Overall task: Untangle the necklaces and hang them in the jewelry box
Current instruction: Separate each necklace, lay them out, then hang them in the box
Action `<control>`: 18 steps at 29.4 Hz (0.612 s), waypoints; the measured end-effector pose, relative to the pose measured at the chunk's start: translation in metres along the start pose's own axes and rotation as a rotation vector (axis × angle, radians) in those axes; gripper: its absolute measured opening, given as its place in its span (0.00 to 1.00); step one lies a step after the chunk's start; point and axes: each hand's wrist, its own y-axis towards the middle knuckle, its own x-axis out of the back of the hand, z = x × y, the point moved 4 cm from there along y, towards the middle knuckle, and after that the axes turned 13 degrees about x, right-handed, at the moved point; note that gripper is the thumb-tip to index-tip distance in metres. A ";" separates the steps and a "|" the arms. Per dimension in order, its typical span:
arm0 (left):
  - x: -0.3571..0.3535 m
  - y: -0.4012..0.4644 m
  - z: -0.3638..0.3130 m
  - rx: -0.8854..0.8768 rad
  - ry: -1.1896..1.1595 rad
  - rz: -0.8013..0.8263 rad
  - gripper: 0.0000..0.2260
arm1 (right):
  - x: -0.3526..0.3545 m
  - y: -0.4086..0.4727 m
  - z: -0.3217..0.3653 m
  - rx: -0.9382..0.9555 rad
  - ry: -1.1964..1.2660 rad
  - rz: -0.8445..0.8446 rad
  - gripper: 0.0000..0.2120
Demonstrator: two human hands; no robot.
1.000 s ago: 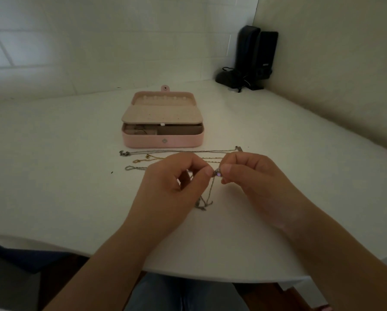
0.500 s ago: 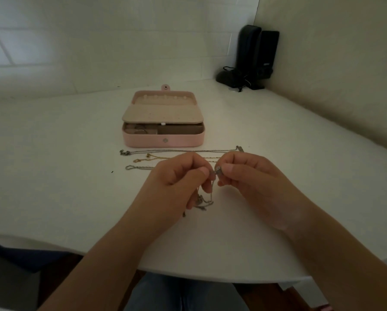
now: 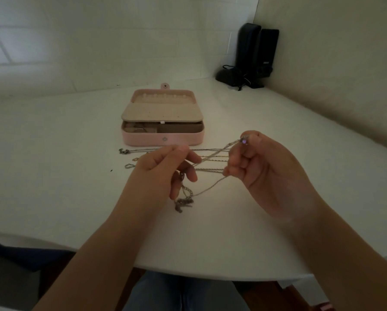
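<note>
Head view: at frame centre we see the left hand (image 3: pixel 163 173) and right hand (image 3: pixel 264 171) each pinching a silver necklace (image 3: pixel 212 186) stretched between them, below the open pink jewelry box (image 3: pixel 163 140).

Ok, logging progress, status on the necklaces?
Left hand and right hand pinching one silver chain, stretched between. Three chains on table. Jewelry box open, nothing blocking.

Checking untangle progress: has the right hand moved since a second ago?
Yes. The right hand has pulled away rightward from the left hand, now past the right corner of the jewelry box.
</note>
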 end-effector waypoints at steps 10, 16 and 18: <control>0.008 0.005 0.005 0.100 -0.333 0.044 0.05 | 0.011 0.002 0.018 0.110 0.110 -0.248 0.08; 0.013 0.009 0.007 0.121 -0.436 -0.007 0.01 | 0.014 0.000 0.018 0.118 0.151 -0.295 0.09; 0.015 0.009 0.008 0.103 -0.451 -0.038 0.02 | 0.015 0.001 0.019 0.123 0.161 -0.302 0.09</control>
